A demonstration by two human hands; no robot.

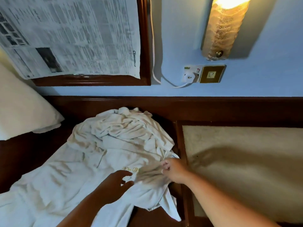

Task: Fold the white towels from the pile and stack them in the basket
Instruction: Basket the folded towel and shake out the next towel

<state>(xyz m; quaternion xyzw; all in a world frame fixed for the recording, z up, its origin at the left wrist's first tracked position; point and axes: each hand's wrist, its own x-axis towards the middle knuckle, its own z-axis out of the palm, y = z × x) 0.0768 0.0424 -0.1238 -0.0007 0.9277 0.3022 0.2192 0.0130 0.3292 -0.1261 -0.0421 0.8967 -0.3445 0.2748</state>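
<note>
One heap of white towels [121, 141] on dark wood [24, 158], blue wall [180, 38] behind.

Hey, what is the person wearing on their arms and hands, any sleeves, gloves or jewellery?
Nothing shows. The left hand and right hand are bare, with no gloves, rings or watch in view. The left forearm and right forearm are bare to the frame's edge, so no sleeve shows.
</note>
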